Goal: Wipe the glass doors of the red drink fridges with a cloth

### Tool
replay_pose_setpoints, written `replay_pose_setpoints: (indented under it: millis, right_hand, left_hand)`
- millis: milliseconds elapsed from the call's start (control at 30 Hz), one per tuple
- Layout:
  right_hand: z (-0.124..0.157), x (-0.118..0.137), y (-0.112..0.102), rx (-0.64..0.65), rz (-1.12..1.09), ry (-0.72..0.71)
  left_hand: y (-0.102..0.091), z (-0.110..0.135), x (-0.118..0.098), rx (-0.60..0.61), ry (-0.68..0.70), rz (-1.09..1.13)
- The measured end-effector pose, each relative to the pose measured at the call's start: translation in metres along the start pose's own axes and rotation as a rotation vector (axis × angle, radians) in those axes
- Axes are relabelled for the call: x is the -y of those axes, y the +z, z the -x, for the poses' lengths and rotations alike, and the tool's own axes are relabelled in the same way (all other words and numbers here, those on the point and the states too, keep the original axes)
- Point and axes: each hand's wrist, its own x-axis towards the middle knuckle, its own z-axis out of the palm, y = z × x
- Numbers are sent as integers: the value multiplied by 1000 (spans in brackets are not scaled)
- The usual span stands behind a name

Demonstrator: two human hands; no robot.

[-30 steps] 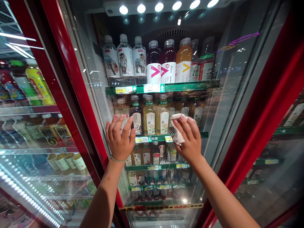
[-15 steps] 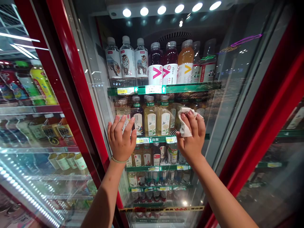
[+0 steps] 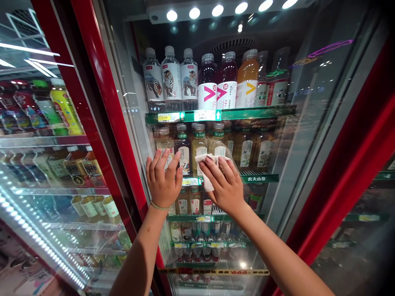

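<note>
My left hand (image 3: 163, 179) lies flat against the glass door (image 3: 129, 74) near its left edge, fingers spread, with a thin band (image 3: 159, 206) round the wrist. My right hand (image 3: 224, 181) presses a white cloth (image 3: 208, 181) to the same glass, right of my left hand. Part of the cloth is hidden under the fingers. Behind the glass, level with both hands, bottles of pale tea (image 3: 199, 144) stand on a shelf. The hands cover some of these bottles.
Above, clear water bottles (image 3: 171, 80) and an orange drink bottle (image 3: 247, 74) stand on a green-edged shelf (image 3: 256, 112). A red door frame (image 3: 324, 201) runs down the right. Another drinks cooler with juice bottles (image 3: 74, 162) stands at the left.
My right hand has slid left across the glass with the cloth, closer to my left hand. My left hand keeps its place on the glass while the view shifts slightly.
</note>
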Motion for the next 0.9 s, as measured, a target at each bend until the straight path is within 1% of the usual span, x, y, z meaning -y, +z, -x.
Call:
replay_pose_setpoints:
  millis: [33, 167, 200, 267, 333, 367, 400, 500, 567, 700, 733, 800, 900]
  right_hand:
    - [1, 0, 0, -8, -2, -2]
    - [-7, 3, 2, -77, 8, 172]
    - [-10, 5, 3, -74, 10, 173]
    - [-11, 10, 4, -40, 13, 90]
    - [-6, 13, 6, -12, 13, -7]
    - [-3, 14, 6, -14, 17, -18]
    - [-1, 14, 6, -23, 22, 0]
    - [-2, 15, 7, -58, 41, 137]
    - [-5, 17, 8, -59, 44, 171]
    - [1, 17, 8, -26, 23, 31]
    - [5, 15, 8, -26, 21, 21]
    - [6, 10, 6, -46, 23, 79]
    - [-3, 9, 5, -87, 29, 234]
  left_hand:
    - [0, 0, 0, -4, 2, -1]
    - [0, -1, 0, -22, 5, -7]
    - [0, -1, 0, -25, 7, -9]
    - [0, -1, 0, -24, 13, -9]
    - [0, -1, 1, -20, 16, -7]
    - [0, -1, 1, -18, 15, -6]
    - [0, -1, 1, -17, 14, -5]
    - [0, -1, 1, -17, 7, -2]
    - [0, -1, 0, -18, 5, 1]
    - [-1, -1, 0, -10, 3, 11]
    - [-1, -2, 0, -9, 2, 12]
    - [-1, -2, 0, -11, 3, 10]
    - [-1, -2, -1, -12, 4, 4]
